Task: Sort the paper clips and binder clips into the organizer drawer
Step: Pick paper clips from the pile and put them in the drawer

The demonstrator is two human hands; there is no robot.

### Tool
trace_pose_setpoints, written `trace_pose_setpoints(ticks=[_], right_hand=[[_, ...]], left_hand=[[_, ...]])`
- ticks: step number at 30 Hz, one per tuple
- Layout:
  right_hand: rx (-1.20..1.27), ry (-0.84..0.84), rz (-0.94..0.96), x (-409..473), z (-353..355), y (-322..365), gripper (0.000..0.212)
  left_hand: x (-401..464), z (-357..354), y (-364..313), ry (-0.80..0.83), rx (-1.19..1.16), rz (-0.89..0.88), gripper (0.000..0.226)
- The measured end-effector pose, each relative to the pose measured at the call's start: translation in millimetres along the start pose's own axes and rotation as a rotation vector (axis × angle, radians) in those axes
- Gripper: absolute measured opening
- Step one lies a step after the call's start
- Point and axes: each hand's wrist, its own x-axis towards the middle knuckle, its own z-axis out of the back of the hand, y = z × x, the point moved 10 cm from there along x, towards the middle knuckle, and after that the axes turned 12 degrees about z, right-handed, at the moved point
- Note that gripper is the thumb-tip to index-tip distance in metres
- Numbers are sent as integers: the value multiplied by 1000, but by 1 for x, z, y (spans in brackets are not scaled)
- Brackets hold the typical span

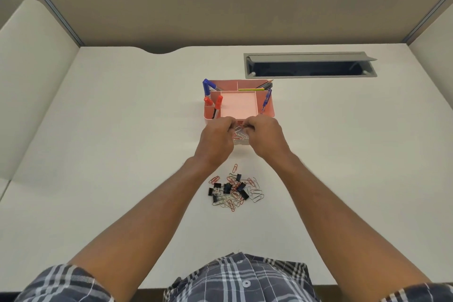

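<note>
A pink desk organizer [269,110] stands mid-desk. Its clear drawer [241,142] is pulled out toward me and holds several paper clips [239,134]. Both hands hover over the drawer with fingertips meeting. My left hand [215,141] and my right hand [266,138] pinch small paper clips between them above the drawer. Nearer to me lies a mixed pile on the desk: black binder clips [228,188] among silver and red paper clips [256,195].
The organizer holds red and blue markers [218,102], a pencil and pens [266,86]. A grey cable hatch [308,65] stands open at the back right. Beige partition walls enclose the white desk [122,130] on three sides.
</note>
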Motion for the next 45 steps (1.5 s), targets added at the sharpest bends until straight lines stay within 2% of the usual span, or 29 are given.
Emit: trace_pose_setpoints(ticks=[3,6,10,13,15,17,20,27,32,35,37,39,42,45], right_hand=[[-27,42,14,2,-5,2,23],[15,12,29,-2,3,4,24],[113,-19,12,-25,13,-1,14],[97,236,-178,-58,-20,-33,12],[-23,452,-272,-89,-49,-55,29],[-94,555,-296,-112,-69,-64,45],[-71,485,-265,-125,-85,-60,48],[-43,279,-133,-103,-87,-50,20],[14,249,-91,-86,-86,-45,14],[30,299,-148,-88,-80,-50,28],[-38,423,-188,-100,-83,-54,49],[-137,517,-191,-113,-89,-53,58],[-152,459,-194,-118,-93,-52,53],[-69,337,-199,-108,-89,-53,37]], left_hand=[[-2,0,1,-3,-22,-8,17],[-13,8,-3,-47,-60,-77,17],[-39,-2,6,-10,-42,-140,15],[-59,-28,29,142,22,-99,18],[-70,-50,49,286,93,-6,26],[-78,-65,65,382,142,77,35],[-82,-73,70,418,153,111,38],[-85,-75,70,436,157,89,20],[-89,-73,73,454,138,92,14],[-88,-70,76,430,157,128,18],[-85,-69,78,398,177,176,28],[-82,-71,80,377,199,229,41],[-80,-79,71,364,302,232,52],[-78,-85,63,352,371,209,46]])
